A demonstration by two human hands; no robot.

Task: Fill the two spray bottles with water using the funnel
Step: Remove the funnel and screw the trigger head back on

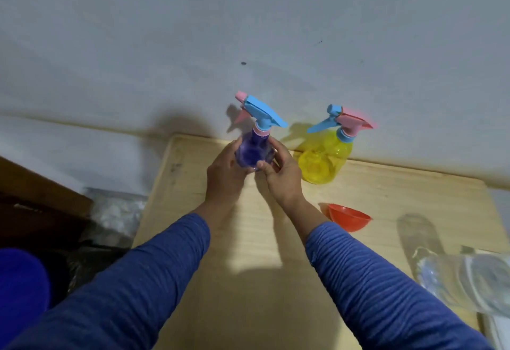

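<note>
Purple bottle [252, 153] stands upright between our left hand [225, 174] and right hand [280, 177], both gripping its body; its spray head [260, 112] sits directly above, still on.

Clear bottle [466, 280] right of right hand [281, 175]: blurred, cut by edge. Purple bottle [252, 151] base hidden behind fingers.

Purple spray bottle [252, 151] upright, held — yellow one [325, 159] beside; red funnel [349, 217] on its side.

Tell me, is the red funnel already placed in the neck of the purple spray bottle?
No, the red funnel lies on the wooden table, and the purple spray bottle has its trigger head on.
</note>
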